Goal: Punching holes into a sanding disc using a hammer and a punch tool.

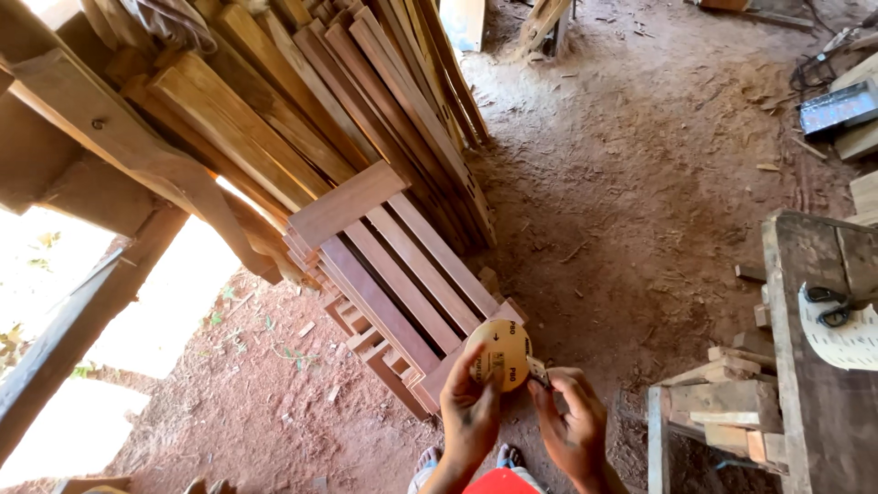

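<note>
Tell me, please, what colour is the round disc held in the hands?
Pale tan disc with dark printing, pinched by the left hand; seen in the head view.

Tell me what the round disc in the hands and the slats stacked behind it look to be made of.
Round disc: tan, matte and thin, printed on the side facing the camera; probably a paper-backed sanding disc. The left hand pinches it; the right hand is at its edge.
Slats: bare reddish-brown wood, visible grain, seemingly unvarnished.

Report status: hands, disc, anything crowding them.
Left hand grips round sanding disc by its edge. Right hand pinches small item at disc's right rim; item too small to tell. Stacked wooden slats just beyond the disc, not touching.
</note>
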